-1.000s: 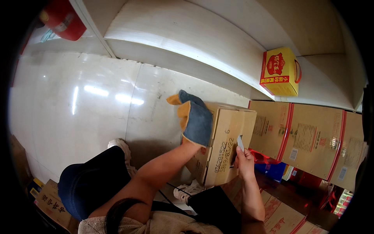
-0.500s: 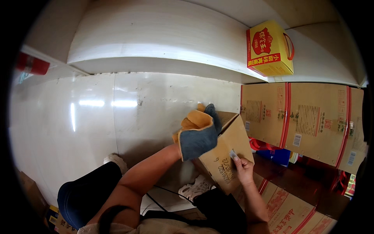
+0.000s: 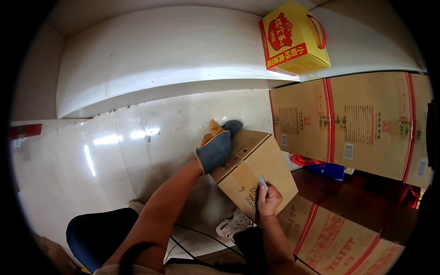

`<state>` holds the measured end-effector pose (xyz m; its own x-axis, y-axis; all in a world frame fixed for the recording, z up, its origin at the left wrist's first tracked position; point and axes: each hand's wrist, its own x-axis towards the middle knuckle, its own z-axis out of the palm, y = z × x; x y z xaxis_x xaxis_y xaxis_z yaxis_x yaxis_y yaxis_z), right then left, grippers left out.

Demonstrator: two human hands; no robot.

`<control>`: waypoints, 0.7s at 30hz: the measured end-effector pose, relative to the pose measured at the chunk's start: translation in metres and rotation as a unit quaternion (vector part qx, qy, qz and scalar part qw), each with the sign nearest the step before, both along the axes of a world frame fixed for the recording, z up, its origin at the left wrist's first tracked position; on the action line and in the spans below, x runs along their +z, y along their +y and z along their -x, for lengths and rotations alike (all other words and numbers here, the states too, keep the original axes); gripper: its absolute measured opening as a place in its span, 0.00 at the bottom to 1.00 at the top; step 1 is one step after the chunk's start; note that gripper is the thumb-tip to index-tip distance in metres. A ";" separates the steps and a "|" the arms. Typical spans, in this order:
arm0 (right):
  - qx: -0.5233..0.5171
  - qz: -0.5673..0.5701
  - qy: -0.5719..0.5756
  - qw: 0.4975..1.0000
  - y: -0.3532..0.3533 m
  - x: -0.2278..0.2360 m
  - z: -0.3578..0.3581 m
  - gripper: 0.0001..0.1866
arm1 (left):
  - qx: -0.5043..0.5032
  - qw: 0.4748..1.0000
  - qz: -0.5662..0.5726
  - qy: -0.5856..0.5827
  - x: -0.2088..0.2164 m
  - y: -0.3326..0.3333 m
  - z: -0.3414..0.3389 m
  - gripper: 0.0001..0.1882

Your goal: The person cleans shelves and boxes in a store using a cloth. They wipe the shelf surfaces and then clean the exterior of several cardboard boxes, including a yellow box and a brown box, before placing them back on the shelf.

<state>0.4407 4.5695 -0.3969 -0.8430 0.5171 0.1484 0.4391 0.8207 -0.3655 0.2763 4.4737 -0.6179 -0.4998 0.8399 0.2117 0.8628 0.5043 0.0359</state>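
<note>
A brown cardboard box [image 3: 275, 158], with dark handwriting on its face, stands tilted in front of me. My left hand [image 3: 216, 147] wears a blue-grey and tan work glove and grips the box along its left side; the fingertips are partly hidden. My bare right hand [image 3: 269, 200] is closed, pinching a small grey flat piece [image 3: 262, 183] against the box's face. From this view I cannot make out what kind of thing the piece is.
A yellow and red carton with a handle [image 3: 298, 41] sits on the white shelf [image 3: 160, 46]. Large brown cartons with red bands [image 3: 366, 123] line the right side, with more cartons [image 3: 330, 233] at lower right. A dark cord [image 3: 206, 234] runs near my shoe [image 3: 233, 225].
The view has shifted. My gloved left hand now lies closer along the box's left side, and more of its printed side shows. My right hand still holds the grey piece at the box's face.
</note>
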 end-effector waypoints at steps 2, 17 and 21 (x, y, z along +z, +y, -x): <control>-0.002 -0.016 0.002 1.000 0.000 0.000 -0.001 0.19 | 0.002 0.978 -0.109 -0.180 0.011 -0.020 -0.011 0.09; 0.017 -0.007 0.014 1.000 0.001 0.000 0.004 0.19 | -0.105 0.987 -0.067 0.101 0.108 0.079 0.057 0.19; 0.009 -0.012 0.010 1.000 0.005 -0.004 0.001 0.19 | -0.118 0.900 -0.217 -0.358 0.078 0.082 0.053 0.17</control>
<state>0.4398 4.5748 -0.4006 -0.8491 0.4974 0.1781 0.4165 0.8376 -0.3536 0.2231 4.5561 -0.5394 -0.4576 0.8560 0.2406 0.6212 0.1141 0.7753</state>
